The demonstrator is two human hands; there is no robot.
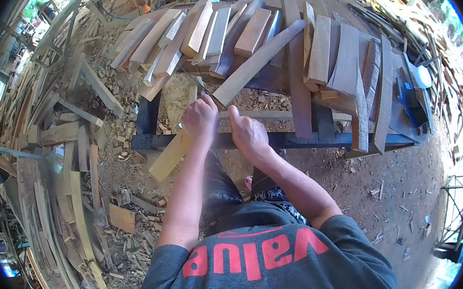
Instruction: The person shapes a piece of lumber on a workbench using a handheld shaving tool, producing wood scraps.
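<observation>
My left hand (200, 120) is closed, and what it grips is hidden. A thin dark strip (194, 79), perhaps a blade, runs from the wood pile down to between my hands. Close on the right, my right hand (249, 136) has its fingers curled and its thumb raised; what lies inside it cannot be seen. Just above the two hands is the lower end of a long plank (261, 62), which leans on the stacked wood. A pale yellow board (169, 156) slants down beside my left forearm.
Cut wooden blocks (252, 33) lie across a dark metal frame (220, 142). Long boards (80, 208) are piled at the left, with more at the upper right. Wood scraps litter the ground. A white round object (422, 77) is at the right end.
</observation>
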